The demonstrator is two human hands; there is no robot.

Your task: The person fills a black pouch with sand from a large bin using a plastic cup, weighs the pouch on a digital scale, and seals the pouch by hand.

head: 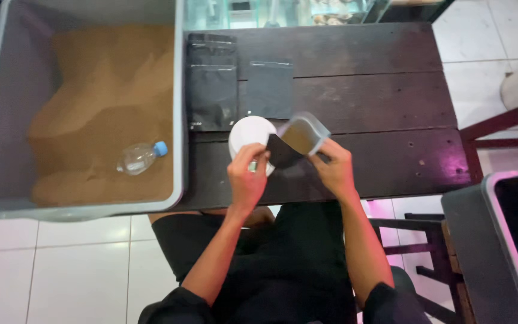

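2 hands hold 1 black pouch [295,141] open over the table [391,162]: left hand [248,177] pinches its near edge, right hand [333,169] grips the far side. Pouch looks unfilled. 2 flat pouches [235,84] lie beyond; sand bin [79,108] left of left hand.

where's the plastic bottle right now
In the head view, the plastic bottle lies on its side on the brown powder inside the grey bin, left of the dark wooden table.
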